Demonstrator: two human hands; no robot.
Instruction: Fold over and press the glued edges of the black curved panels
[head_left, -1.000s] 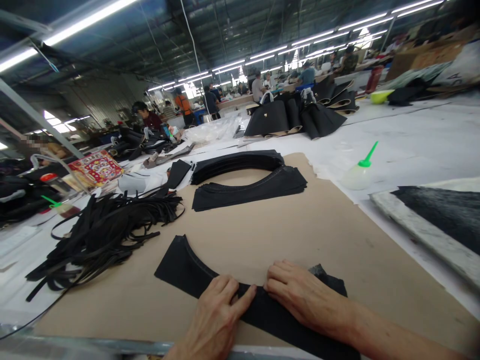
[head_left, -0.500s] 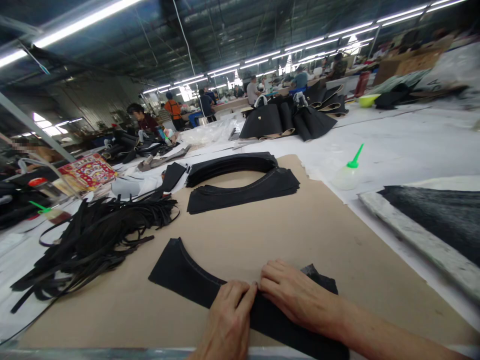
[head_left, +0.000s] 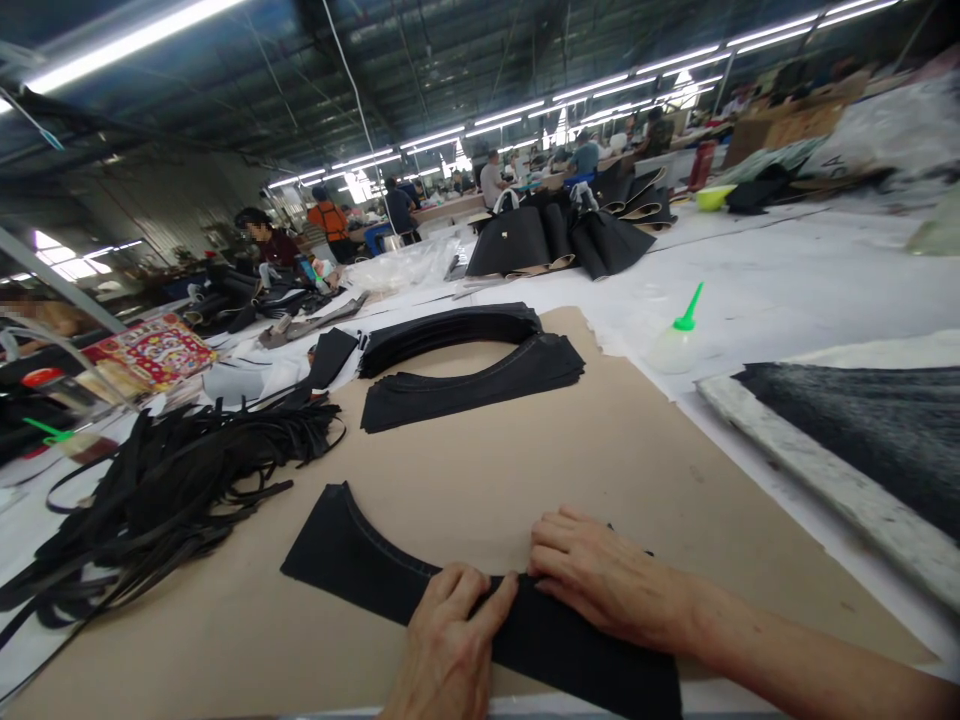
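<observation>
A black curved panel [head_left: 352, 550] lies on the tan sheet [head_left: 442, 465] in front of me, its concave edge facing away and showing a narrow folded strip on the left part. My left hand [head_left: 454, 630] grips this edge near the middle, fingers bent and thumb pressed down. Just to the right, my right hand [head_left: 607, 575] has its fingers curled closed over the same edge. Most of the edge's right end is hidden under that hand. Farther back are a stack of similar black panels [head_left: 450, 325] and a second, lower pile of them [head_left: 476, 385].
A tangle of black strips [head_left: 172, 490] lies at left. To the right are a green-nozzled bottle [head_left: 679, 340] and a pale slab [head_left: 795, 460] bearing dark pieces [head_left: 862, 430]. Black bag parts [head_left: 517, 240] stand behind. Several people work in the background.
My right hand has shifted right along the curved edge, and the lifted flap at the right end is now mostly covered. The left hand stays on the edge. The view has turned slightly.
</observation>
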